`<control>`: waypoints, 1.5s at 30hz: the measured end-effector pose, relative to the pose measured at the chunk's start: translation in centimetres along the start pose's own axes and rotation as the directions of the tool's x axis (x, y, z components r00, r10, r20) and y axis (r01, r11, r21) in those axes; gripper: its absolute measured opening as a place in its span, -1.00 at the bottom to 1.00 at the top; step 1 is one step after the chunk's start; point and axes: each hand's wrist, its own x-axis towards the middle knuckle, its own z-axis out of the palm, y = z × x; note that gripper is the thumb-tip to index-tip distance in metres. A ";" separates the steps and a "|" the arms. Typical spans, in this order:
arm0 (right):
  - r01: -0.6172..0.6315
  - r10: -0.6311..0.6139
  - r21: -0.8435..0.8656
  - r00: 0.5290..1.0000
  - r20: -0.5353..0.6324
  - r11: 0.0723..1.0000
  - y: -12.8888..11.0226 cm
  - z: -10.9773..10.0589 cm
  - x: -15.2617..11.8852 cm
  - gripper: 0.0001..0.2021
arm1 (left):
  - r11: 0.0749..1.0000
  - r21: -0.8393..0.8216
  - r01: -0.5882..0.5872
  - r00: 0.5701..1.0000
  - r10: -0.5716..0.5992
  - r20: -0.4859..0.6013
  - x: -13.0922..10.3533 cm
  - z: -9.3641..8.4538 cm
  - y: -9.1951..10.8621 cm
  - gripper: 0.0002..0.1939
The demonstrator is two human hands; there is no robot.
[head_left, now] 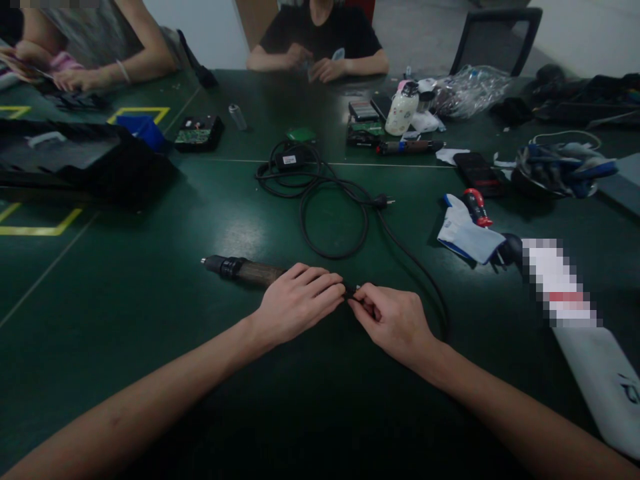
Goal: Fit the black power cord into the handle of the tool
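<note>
On the green table lies an electric screwdriver (260, 272), its bit pointing left. My left hand (303, 297) is wrapped over the rear part of its body. At the tool's right end my right hand (393, 317) is closed in a pinch on a small dark cable connector (352, 291), mostly covered by the fingers. Whether the connector sits inside the tool cannot be made out. A black power cord (425, 267) curves down beside my right hand, and its coils with an adapter (291, 159) lie beyond.
A plug (384, 201) rests mid-table. To the right are a glove (467, 230), a red-black screwdriver (479, 207) and a phone (477, 173). Farther back stand a bottle (401, 110) and another electric screwdriver (413, 147). A black tray (75, 157) is left; two people sit opposite.
</note>
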 end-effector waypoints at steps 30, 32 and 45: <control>-0.002 0.002 -0.002 1.000 -0.013 1.000 0.1 0.3 0.0 -0.89 | 1.000 0.005 -0.002 0.999 0.002 0.035 0.0 -0.1 0.1 -0.76; -0.001 0.001 -0.006 1.000 -0.013 1.000 0.1 0.3 0.0 -0.89 | 1.000 0.011 -0.015 0.999 0.015 0.043 0.0 -0.1 0.1 -0.74; 0.010 -0.010 -0.009 1.000 -0.013 1.000 0.1 0.2 0.0 -0.88 | 1.000 0.019 -0.002 1.000 0.002 0.016 0.0 0.0 0.0 -0.80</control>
